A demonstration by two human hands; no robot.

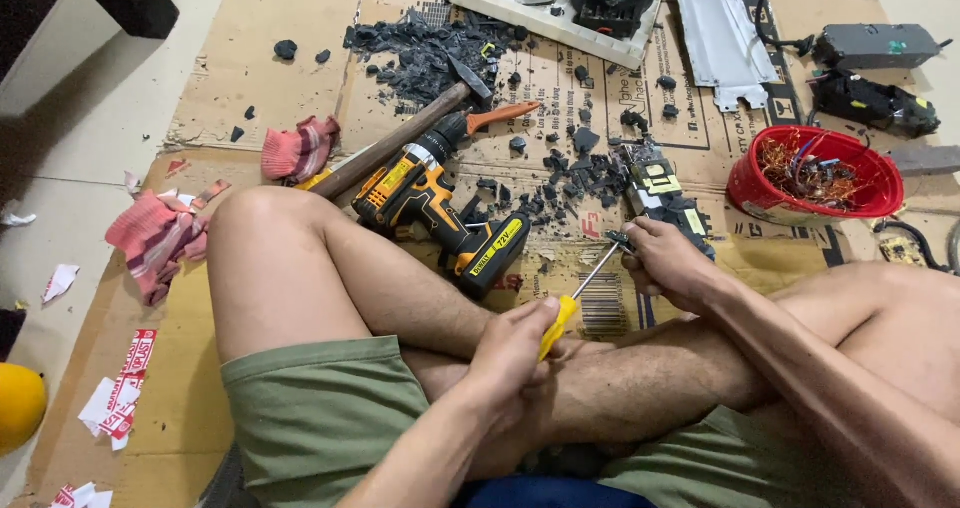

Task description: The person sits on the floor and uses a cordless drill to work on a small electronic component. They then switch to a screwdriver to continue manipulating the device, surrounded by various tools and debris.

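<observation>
I sit cross-legged on cardboard. My left hand (512,353) grips the yellow handle of a screwdriver (578,296), whose metal shaft points up and right. Its tip meets a dark circuit board part (660,193) that my right hand (670,260) holds by its near end, just above my shin. The board carries a yellow-labelled component and lies partly on the cardboard.
A yellow and black cordless drill (440,203) lies by my left knee, a wooden-handled hammer (400,138) beside it. Black plastic debris (420,53) litters the cardboard. A red bowl (745,183) of wires sits at right. Pink gloves (155,238) lie at left.
</observation>
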